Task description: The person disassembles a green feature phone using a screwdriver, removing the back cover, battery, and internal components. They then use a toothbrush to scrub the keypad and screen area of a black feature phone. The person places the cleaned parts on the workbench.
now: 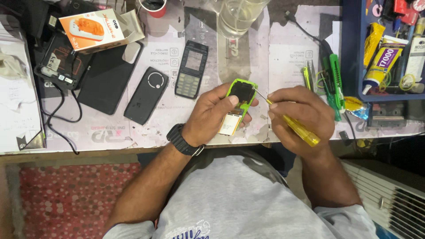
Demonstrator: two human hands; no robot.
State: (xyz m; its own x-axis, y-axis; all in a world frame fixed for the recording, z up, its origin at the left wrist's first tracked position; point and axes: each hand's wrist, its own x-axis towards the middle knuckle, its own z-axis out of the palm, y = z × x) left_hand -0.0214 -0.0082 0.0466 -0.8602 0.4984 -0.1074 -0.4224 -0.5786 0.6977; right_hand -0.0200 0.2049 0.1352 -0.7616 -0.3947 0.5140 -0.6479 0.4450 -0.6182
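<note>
Because the worktop fills the upper half of the frame, it goes first: a pale bench covered with printed paper sheets [287,53], worn and stained. At upper right sits a blue plastic tray [349,53] of glue tubes and small tools, kept within reach of the right hand. Left of centre lie a large black phone back cover [104,84], a smaller dark rounded back cover [144,97] and a black keypad front panel [191,68], spread flat and apart, presumably so parts stay sorted. An orange-and-white cardboard box [95,28] rests at upper left.

Centre frame: left hand [212,113], black watch at the wrist, fingers curled closed round a small green-framed opened phone body [239,102], thumb pressed on its edge; it is tilted up off the bench, likely to face the tool. Right hand [299,115] is closed in a pinch on a yellow translucent-handled screwdriver [294,126], its thin metal tip meeting the phone body's upper right edge. Green-handled tweezers and cutters [333,82] lie just right.
</note>
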